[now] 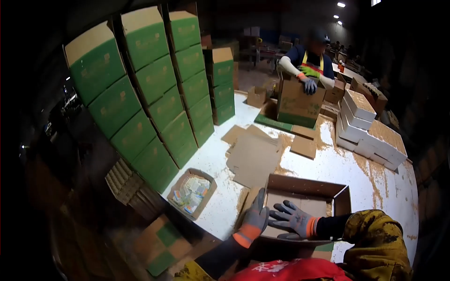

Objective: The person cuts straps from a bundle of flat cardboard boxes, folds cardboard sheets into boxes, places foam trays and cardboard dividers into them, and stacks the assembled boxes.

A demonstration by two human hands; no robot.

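Observation:
An open cardboard box [307, 186] stands on the white table in front of me, with flat cardboard across its bottom. At its left wall, my left hand [255, 220], in a grey glove with an orange cuff, is closed over the rim beside a folded-out flap. My right hand [291, 220], gloved the same way, reaches over the near side into the box. Its fingers are spread and nothing is held in them; whether they press on the bottom, I cannot tell.
Tall stacks of green boxes [164, 91] line the left. A small carton [211, 192] of packets sits nearby. Flat cardboard [257, 157] and sawdust lie on the table [300, 166]. White foam blocks [361, 129] stand right. Across the table, a co-worker [290, 58] handles a tall box [300, 100].

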